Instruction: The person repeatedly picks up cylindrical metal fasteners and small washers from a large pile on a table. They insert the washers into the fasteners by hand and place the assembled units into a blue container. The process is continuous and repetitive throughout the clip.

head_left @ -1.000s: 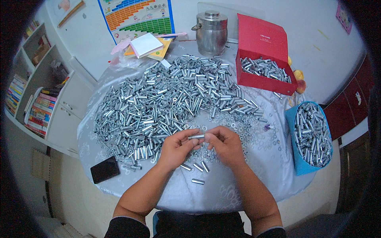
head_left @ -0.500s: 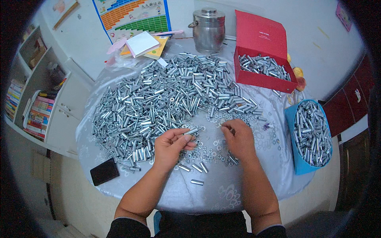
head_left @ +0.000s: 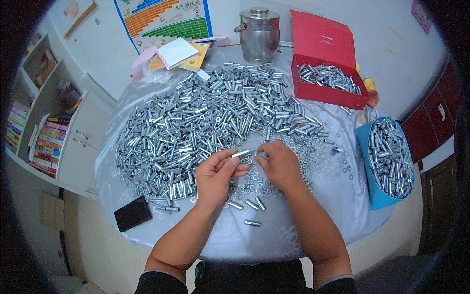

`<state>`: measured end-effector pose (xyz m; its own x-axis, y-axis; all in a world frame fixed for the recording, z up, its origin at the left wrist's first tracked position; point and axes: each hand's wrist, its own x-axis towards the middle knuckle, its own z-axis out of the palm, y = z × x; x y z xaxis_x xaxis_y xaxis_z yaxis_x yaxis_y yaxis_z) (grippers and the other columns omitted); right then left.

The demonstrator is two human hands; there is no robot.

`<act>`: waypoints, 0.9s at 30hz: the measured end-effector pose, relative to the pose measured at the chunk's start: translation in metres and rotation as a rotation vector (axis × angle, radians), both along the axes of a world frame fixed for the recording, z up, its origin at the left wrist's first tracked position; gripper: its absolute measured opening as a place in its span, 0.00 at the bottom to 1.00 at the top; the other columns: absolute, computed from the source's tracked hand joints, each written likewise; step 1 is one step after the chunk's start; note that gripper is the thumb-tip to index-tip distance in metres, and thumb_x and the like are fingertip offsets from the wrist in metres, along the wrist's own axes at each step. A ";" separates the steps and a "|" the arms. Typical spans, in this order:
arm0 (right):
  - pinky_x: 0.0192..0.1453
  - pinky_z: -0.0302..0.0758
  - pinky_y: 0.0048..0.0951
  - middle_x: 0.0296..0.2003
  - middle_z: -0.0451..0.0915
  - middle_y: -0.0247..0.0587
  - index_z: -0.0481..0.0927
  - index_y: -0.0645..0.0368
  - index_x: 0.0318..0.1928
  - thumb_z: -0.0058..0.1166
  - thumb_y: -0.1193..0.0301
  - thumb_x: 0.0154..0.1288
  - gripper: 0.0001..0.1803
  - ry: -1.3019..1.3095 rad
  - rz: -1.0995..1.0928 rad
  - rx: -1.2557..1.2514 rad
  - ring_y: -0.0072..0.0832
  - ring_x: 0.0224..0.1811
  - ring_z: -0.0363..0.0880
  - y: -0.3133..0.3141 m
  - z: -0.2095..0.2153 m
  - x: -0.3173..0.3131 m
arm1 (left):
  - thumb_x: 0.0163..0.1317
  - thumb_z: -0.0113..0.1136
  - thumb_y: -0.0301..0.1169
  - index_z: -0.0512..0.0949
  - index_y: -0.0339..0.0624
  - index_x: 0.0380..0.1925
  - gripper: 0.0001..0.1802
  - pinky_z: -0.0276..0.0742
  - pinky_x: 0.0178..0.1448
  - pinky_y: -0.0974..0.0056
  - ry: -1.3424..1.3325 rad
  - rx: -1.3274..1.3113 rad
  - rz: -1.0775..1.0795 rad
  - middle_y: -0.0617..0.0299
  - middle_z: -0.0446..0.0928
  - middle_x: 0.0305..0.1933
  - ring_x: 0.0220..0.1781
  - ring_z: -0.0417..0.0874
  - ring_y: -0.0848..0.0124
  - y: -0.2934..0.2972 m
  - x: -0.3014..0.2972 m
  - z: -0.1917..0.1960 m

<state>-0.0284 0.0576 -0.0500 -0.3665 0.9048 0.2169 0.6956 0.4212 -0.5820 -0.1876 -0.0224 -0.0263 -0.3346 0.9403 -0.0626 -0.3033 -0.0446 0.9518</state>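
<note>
At the far left a bookshelf (head_left: 44, 132) holds rows of coloured books. A black phone (head_left: 132, 213) lies near the left edge of the round desk (head_left: 274, 240), which is draped in a pale patterned cloth. A wide heap of short silver metal tubes (head_left: 205, 117) covers the desk's left and middle. The left hand (head_left: 218, 176) hovers just in front of this heap, fingers curled, pinching one metal tube (head_left: 241, 153) between thumb and fingertips. Just beside it, the right hand (head_left: 280, 164) is closed with its fingertips brought up to the tube's end; whether it grips something small there cannot be told. Beneath both hands lie scattered small washers (head_left: 254, 185) and a few loose tubes. Farther back stands a steel lidded pot (head_left: 259, 33). To its right an open red box (head_left: 327, 81) holds more tubes, and at the desk's right edge a blue bin (head_left: 382, 196) is filled with them.
</note>
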 end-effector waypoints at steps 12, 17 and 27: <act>0.46 0.75 0.42 0.38 0.78 0.47 0.81 0.58 0.39 0.64 0.65 0.57 0.13 0.009 -0.084 -0.020 0.43 0.42 0.79 -0.001 -0.001 -0.010 | 0.68 0.56 0.25 0.76 0.29 0.51 0.14 0.85 0.41 0.67 0.002 0.051 0.023 0.48 0.83 0.44 0.37 0.87 0.67 0.001 0.001 0.001; 0.48 0.75 0.45 0.39 0.78 0.48 0.81 0.58 0.37 0.64 0.64 0.57 0.12 -0.069 -0.084 -0.041 0.46 0.45 0.79 -0.003 0.005 -0.015 | 0.68 0.56 0.25 0.76 0.29 0.50 0.14 0.84 0.41 0.67 0.019 0.062 0.010 0.49 0.83 0.43 0.37 0.87 0.67 0.000 0.001 0.000; 0.47 0.75 0.42 0.34 0.79 0.46 0.81 0.58 0.34 0.64 0.69 0.55 0.08 -0.036 -0.042 -0.009 0.44 0.42 0.79 -0.003 -0.005 -0.011 | 0.68 0.56 0.25 0.77 0.30 0.49 0.13 0.84 0.40 0.67 0.002 0.078 0.008 0.51 0.84 0.43 0.36 0.86 0.68 -0.002 -0.003 0.002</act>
<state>-0.0398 0.0543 -0.0553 -0.3354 0.9215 0.1959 0.7333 0.3859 -0.5598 -0.1903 -0.0248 -0.0243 -0.3425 0.9394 0.0109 -0.3012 -0.1208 0.9459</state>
